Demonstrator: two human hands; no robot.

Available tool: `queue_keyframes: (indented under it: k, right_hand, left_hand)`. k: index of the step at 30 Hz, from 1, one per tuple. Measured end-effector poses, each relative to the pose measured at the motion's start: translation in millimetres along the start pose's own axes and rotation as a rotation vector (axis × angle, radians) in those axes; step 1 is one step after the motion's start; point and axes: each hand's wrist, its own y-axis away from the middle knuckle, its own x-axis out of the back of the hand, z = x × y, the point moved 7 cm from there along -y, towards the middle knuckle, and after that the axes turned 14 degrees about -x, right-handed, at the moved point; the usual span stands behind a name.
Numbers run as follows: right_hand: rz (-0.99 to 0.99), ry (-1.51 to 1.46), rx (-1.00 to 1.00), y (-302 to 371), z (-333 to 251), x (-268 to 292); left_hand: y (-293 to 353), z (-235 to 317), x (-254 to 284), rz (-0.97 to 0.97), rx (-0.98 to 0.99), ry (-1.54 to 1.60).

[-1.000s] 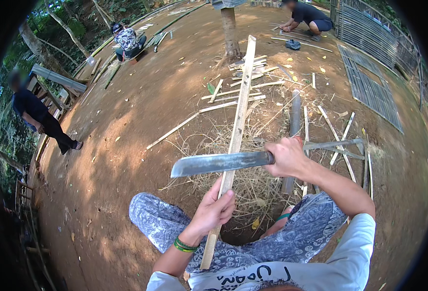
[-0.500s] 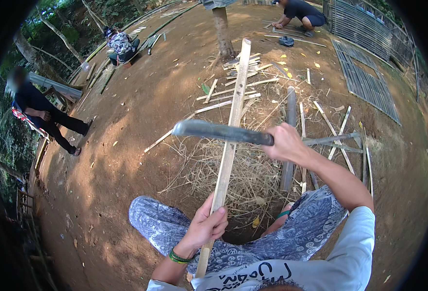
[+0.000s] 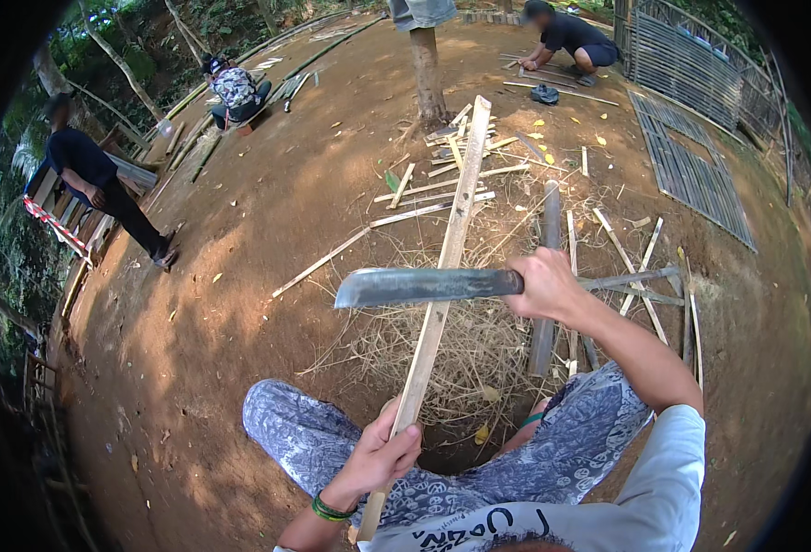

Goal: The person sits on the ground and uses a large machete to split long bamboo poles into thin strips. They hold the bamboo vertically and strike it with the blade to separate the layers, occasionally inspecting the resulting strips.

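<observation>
My left hand (image 3: 382, 457) is closed round the lower part of a long, pale bamboo strip (image 3: 431, 342), which slants up and away from my lap. In my right hand (image 3: 549, 287) is the dark handle of a machete (image 3: 424, 286). Its broad grey blade points left and lies across the strip around mid-length; whether it touches the strip I cannot tell. A heap of thin shavings (image 3: 460, 363) covers the ground beneath, between my bent legs in blue patterned trousers (image 3: 304, 428).
Beyond the shavings lie several cut strips (image 3: 433, 202) and a dark round pole (image 3: 547, 276). At right are crossed slats (image 3: 640, 258) and a slatted panel (image 3: 695, 166). A tree trunk (image 3: 426, 78) rises ahead. One person (image 3: 111, 184) stands left; two others crouch farther off.
The machete blade was blurred and higher; now it is sharp and lower in view, across the strip. The strip's far end has shifted slightly right. The standing person's posture has changed.
</observation>
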Motion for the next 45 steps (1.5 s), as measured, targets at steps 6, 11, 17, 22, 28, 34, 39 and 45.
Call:
queue_keyframes:
  k: [6, 11, 17, 22, 28, 34, 39, 45]
  right_hand:
    - [0.002, -0.04, -0.028, 1, 6, 8]
    - [-0.012, -0.09, -0.212, -15, 31, 20]
    - [0.02, 0.038, -0.086, -15, 30, 17]
    - [0.098, -0.02, -0.143, -11, 45, 21]
    - [0.092, -0.153, -0.35, -22, 77, 36]
    - [0.048, -0.145, -0.435, -31, 116, 15]
    - [0.227, -0.284, -0.521, -29, 136, 28]
    - [-0.111, -0.31, -0.222, 3, 41, -12]
  left_hand:
    - [14, -2, 4, 0.027, -0.023, -0.03]
    - [32, 1, 8, -0.01, -0.027, -0.064]
    - [47, -5, 14, -0.011, -0.002, -0.099]
    - [60, -9, 20, -0.004, 0.045, -0.121]
    - [74, -22, 22, 0.02, 0.088, -0.097]
    - [69, -22, 31, 0.056, 0.092, -0.004]
    - [55, -12, 43, 0.047, -0.051, -0.167]
    - [-22, 12, 33, 0.172, -0.216, -0.475]
